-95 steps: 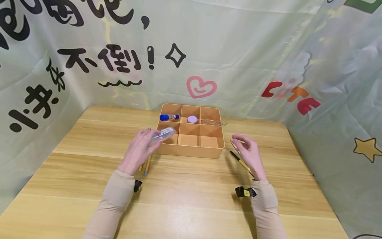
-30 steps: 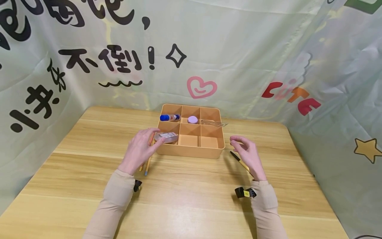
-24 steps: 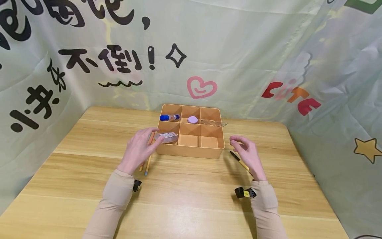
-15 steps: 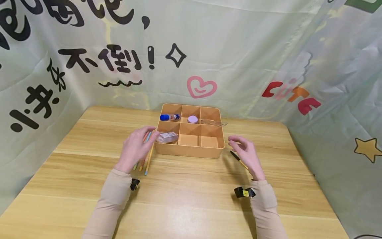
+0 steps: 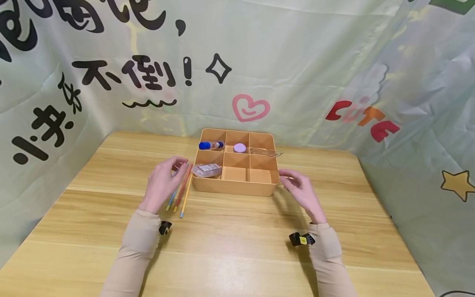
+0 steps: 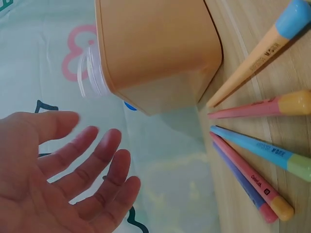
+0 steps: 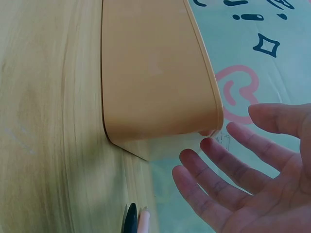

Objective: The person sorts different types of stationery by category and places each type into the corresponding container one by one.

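My left hand [image 5: 161,181] hovers left of the tan divided box [image 5: 233,188], its fingers loosely bent around nothing in the left wrist view. Several slim coloured pencils [image 6: 250,145] lie on the table beside and below it. A clear plastic case [image 5: 208,170] with a white label leans in the box's front left compartment, one end up on the left rim. At the box's right side is my right hand [image 5: 301,192], fingertips right by the rim and the palm holding nothing. In the right wrist view its fingers [image 7: 233,167] are spread apart.
A blue-capped glue stick [image 5: 211,145] lies across the back left compartment. The back middle one holds a round purple-topped item [image 5: 239,148]. A thin clear strip [image 5: 265,152] sticks out over the right rim. A black pen tip [image 7: 130,221] shows near the right hand. Behind hangs a printed cloth [image 5: 297,62].
The clear case went down into the front left compartment and my left hand let go, drawing back to the left. My right hand moved left to the box's side.
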Demonstrator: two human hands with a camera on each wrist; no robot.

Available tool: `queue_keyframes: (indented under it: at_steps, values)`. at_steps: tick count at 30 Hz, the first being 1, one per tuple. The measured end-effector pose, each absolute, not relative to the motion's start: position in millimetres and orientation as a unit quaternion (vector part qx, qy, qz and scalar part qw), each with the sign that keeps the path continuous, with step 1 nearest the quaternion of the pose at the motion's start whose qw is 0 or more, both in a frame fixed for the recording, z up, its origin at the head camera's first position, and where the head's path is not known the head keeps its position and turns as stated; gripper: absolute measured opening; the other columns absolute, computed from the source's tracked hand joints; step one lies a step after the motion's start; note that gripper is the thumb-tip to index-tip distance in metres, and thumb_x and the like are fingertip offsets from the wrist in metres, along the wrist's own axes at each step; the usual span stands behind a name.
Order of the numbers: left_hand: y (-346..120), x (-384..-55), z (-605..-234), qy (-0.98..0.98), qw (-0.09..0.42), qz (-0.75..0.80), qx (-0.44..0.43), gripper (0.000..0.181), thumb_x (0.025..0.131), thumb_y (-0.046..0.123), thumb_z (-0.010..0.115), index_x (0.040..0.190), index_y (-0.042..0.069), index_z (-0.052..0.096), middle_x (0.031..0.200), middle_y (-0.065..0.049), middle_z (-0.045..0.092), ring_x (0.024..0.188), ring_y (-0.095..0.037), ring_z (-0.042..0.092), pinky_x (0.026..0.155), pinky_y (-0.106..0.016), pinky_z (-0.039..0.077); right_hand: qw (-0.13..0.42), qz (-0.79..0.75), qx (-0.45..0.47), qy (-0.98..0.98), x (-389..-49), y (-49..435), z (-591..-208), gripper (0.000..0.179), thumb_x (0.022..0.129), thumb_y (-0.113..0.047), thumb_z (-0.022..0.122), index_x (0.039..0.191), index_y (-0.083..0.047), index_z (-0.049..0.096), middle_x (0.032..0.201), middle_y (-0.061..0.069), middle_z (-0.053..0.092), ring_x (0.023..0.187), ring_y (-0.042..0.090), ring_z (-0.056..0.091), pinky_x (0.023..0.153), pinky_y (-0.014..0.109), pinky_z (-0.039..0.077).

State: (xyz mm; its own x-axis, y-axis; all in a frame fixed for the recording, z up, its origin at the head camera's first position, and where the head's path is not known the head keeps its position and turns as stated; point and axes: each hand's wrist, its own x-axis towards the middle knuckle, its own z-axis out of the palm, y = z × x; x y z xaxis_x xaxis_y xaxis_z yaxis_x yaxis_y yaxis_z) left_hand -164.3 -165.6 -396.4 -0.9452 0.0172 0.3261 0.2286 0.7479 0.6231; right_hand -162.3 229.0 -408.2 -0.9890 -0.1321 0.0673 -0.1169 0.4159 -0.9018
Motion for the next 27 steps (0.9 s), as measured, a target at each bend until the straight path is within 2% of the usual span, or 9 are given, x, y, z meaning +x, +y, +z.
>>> queue_keyframes:
  at_steps: [2,8,12,17,22,27]
  values:
    - [-166.9,-164.1,-396.8,-0.925,0.144,-0.346,-0.064,0.028,0.101,0.026,0.060,0.117,0.007,0.070,0.102,-0.013,0.076,0.090,-0.029,0.070,0.072,-0.042,0.053,0.009,-0.536,-0.075,0.841,-161.6,228.2,-407.5,0.041,0.104,-0.019,0.056,0.137,0.005,0.056,0.142,0.026,0.057,0.112,0.005,0.065,0.088,0.010,0.051]
    - [-170.2,-162.9,-395.5,-0.934,0.109,-0.334,-0.063,0.021,0.097,0.021,0.064,0.108,0.004,0.072,0.092,-0.013,0.075,0.080,-0.024,0.069,0.067,-0.035,0.052,0.016,-0.541,-0.075,0.837,-161.0,227.7,-406.4,0.042,0.104,-0.019,0.056,0.138,0.005,0.055,0.142,0.027,0.056,0.099,-0.015,0.059,0.089,0.009,0.050]
    - [-172.5,-162.3,-394.9,-0.943,0.070,-0.318,-0.073,0.016,0.094,0.018,0.067,0.101,0.004,0.072,0.083,-0.010,0.074,0.071,-0.019,0.064,0.061,-0.029,0.046,0.017,-0.542,-0.077,0.836,-161.0,227.9,-406.8,0.042,0.104,-0.018,0.056,0.138,0.006,0.055,0.141,0.028,0.056,0.099,-0.016,0.059,0.089,0.009,0.050]
    - [-174.7,-162.2,-393.5,-0.951,-0.007,-0.298,-0.081,0.017,0.089,0.021,0.071,0.098,0.006,0.073,0.080,-0.006,0.074,0.066,-0.014,0.061,0.057,-0.027,0.045,0.016,-0.538,-0.083,0.839,-161.2,228.6,-407.7,0.042,0.104,-0.018,0.055,0.138,0.007,0.055,0.142,0.028,0.056,0.100,-0.015,0.059,0.090,0.008,0.049]
    - [-173.4,-162.7,-393.1,-0.952,-0.068,-0.287,-0.081,0.016,0.085,0.022,0.076,0.092,0.008,0.071,0.083,-0.006,0.076,0.068,-0.013,0.064,0.060,-0.027,0.048,0.021,-0.538,-0.086,0.839,-161.3,229.4,-408.2,0.042,0.104,-0.019,0.055,0.138,0.007,0.054,0.142,0.029,0.056,0.101,-0.014,0.060,0.090,0.008,0.048]
    - [-171.4,-161.2,-392.8,-0.951,-0.109,-0.278,-0.083,0.013,0.082,0.018,0.079,0.088,0.010,0.070,0.075,-0.004,0.072,0.062,-0.014,0.062,0.057,-0.028,0.045,0.021,-0.538,-0.086,0.838,-161.4,229.2,-408.3,0.042,0.104,-0.018,0.055,0.138,0.007,0.054,0.142,0.029,0.056,0.101,-0.013,0.060,0.090,0.008,0.049]
